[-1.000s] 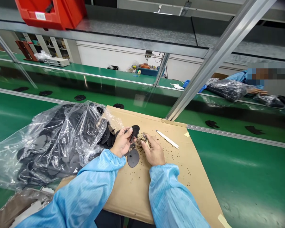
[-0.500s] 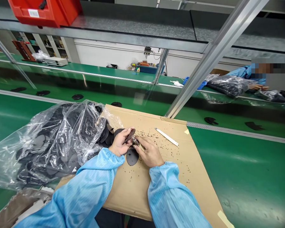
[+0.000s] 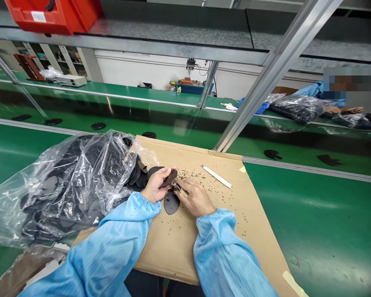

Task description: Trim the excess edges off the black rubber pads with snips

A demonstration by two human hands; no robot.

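My left hand [image 3: 157, 184] grips a thin dark round disc [image 3: 170, 178] by its edge, tilted up above the cardboard. My right hand [image 3: 197, 199] is closed around small metal nippers [image 3: 175, 186], their jaws at the lower right edge of that disc. Most of the tool is hidden in the palm. Just below the hands, another dark disc [image 3: 171, 203] lies flat on the cardboard sheet [image 3: 170, 255]. More dark discs [image 3: 139, 177] spill from a clear plastic bag [image 3: 77, 181] to the left of my left hand.
Tiny dark bits are strewn over the cardboard around a white strip-like tool [image 3: 216, 176]. A metal post [image 3: 250, 95] rises behind the sheet. Dark pieces [image 3: 98, 126] lie along the green belt. A red bin [image 3: 54, 16] sits on the shelf above. Another person's hands [image 3: 343, 110] are at far right.
The held disc has turned slightly, showing more of its face, and the nippers have shifted slightly at its edge. The view has moved a little.
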